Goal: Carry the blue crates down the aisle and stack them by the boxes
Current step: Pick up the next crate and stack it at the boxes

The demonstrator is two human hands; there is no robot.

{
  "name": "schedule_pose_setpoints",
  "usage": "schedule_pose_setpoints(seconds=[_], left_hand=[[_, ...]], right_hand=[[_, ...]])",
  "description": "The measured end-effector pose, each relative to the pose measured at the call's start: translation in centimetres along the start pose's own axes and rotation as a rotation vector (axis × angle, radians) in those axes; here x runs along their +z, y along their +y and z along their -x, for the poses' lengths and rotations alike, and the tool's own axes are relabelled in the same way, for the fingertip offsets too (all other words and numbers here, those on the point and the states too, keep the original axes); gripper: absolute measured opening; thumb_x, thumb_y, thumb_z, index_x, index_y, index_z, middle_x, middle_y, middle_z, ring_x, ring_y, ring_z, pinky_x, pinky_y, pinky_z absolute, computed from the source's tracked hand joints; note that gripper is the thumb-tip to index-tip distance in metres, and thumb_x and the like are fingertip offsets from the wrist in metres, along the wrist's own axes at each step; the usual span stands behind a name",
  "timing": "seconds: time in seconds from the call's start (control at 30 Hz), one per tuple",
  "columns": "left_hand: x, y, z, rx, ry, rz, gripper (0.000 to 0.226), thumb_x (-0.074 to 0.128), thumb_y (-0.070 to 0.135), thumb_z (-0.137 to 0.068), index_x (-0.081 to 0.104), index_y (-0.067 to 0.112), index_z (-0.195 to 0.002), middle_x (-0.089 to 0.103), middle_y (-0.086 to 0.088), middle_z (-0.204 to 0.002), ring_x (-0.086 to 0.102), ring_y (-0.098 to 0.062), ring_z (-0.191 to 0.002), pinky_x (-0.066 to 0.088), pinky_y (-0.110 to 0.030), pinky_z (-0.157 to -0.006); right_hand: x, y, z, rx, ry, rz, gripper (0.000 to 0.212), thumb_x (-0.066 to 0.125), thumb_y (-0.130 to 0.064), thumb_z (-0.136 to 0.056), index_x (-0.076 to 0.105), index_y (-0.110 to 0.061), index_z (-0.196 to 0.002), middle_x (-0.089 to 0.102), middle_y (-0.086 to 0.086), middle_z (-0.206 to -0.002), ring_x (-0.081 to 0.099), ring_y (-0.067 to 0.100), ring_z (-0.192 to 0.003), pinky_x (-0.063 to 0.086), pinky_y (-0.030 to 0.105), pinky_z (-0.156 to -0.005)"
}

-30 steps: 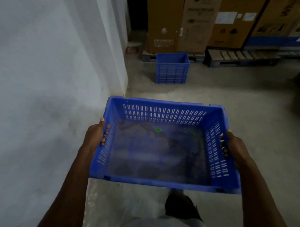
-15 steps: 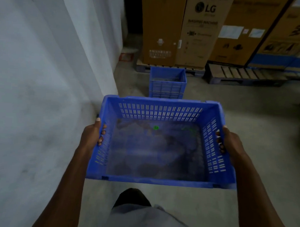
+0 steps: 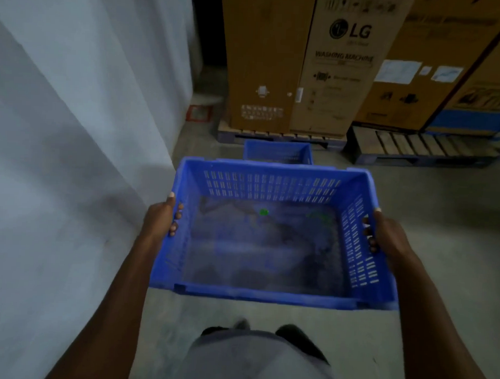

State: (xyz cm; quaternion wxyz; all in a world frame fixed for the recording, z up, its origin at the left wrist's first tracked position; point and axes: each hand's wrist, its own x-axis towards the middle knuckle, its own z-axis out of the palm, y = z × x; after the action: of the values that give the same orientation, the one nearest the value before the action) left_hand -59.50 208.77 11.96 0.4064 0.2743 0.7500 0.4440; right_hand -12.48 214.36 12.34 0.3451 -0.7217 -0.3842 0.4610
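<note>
i had the blue crate [image 3: 272, 241] held out in front of me at about waist height, level, its open top facing up. my left hand [image 3: 161, 219] was clamped on the left wall, fingers curled over the rim into the inside, and my right hand [image 3: 383, 236] was clamped the same way on the right wall. the crate's floor looked dusty, with a small green spot [image 3: 263, 212] near the far side. just past its far rim i saw a second blue crate [image 3: 278, 152] sitting on the concrete floor [image 3: 440, 213], right in front of the pallet [image 3: 276, 135] carrying tall cardboard boxes [image 3: 304, 63]. a white wall [image 3: 75, 126] ran along my left.
</note>
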Motion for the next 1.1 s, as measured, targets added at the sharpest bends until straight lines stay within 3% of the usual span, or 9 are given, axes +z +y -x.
schedule_pose_setpoints(seconds=[0.37,0.7,0.87,0.97,1.1], left_hand=[[14.2,10.9,-22.1,-0.015,-0.02,-0.048,0.045,0.04,0.046,-0.103,0.064,0.011,-0.085,0.051,-0.003,-0.063,0.035,-0.01,-0.033,0.03,-0.019,-0.038],[27.1,16.2,-41.1,-0.181,-0.037,-0.074,0.043,0.033,0.047,-0.104,0.055,0.015,-0.085,0.047,-0.002,-0.067,0.034,-0.01,-0.037,0.028,-0.018,-0.036],[32.6,15.2,-52.2,-0.269,-0.068,-0.116,0.043,0.026,0.045,-0.106,0.048,0.019,-0.08,0.042,-0.002,-0.066,0.033,-0.008,-0.035,0.026,-0.013,-0.033],[35.9,12.7,-59.4,-0.303,-0.133,-0.127,0.042,0.023,0.04,-0.107,0.043,0.019,-0.078,0.039,-0.003,-0.067,0.034,-0.014,-0.043,0.027,-0.014,-0.035],[40.0,8.4,-68.3,-0.334,-0.15,-0.125,0.039,0.025,0.037,-0.107,0.041,0.019,-0.077,0.037,-0.005,-0.067,0.035,-0.006,-0.027,0.026,-0.011,-0.033]], right_hand=[[3.6,-9.5,-26.2,0.049,-0.038,-0.019,0.051,0.036,-0.051,-0.103,0.061,-0.006,-0.097,0.055,0.009,-0.073,0.042,0.019,-0.05,0.038,0.027,-0.046],[9.5,-16.4,-51.9,0.161,-0.12,0.021,0.049,0.037,-0.048,-0.104,0.057,-0.006,-0.088,0.052,0.011,-0.069,0.039,0.02,-0.046,0.036,0.025,-0.04],[14.5,-16.0,-63.4,0.209,-0.147,0.016,0.047,0.038,-0.044,-0.105,0.056,-0.005,-0.089,0.051,0.013,-0.068,0.039,0.016,-0.037,0.035,0.022,-0.036],[17.9,-13.8,-70.3,0.239,-0.153,0.021,0.045,0.038,-0.043,-0.105,0.056,-0.003,-0.092,0.052,0.014,-0.068,0.04,0.017,-0.04,0.036,0.023,-0.034],[22.4,-10.1,-78.5,0.26,-0.147,0.018,0.046,0.036,-0.043,-0.105,0.055,-0.002,-0.096,0.05,0.014,-0.07,0.038,0.019,-0.044,0.036,0.023,-0.034]])
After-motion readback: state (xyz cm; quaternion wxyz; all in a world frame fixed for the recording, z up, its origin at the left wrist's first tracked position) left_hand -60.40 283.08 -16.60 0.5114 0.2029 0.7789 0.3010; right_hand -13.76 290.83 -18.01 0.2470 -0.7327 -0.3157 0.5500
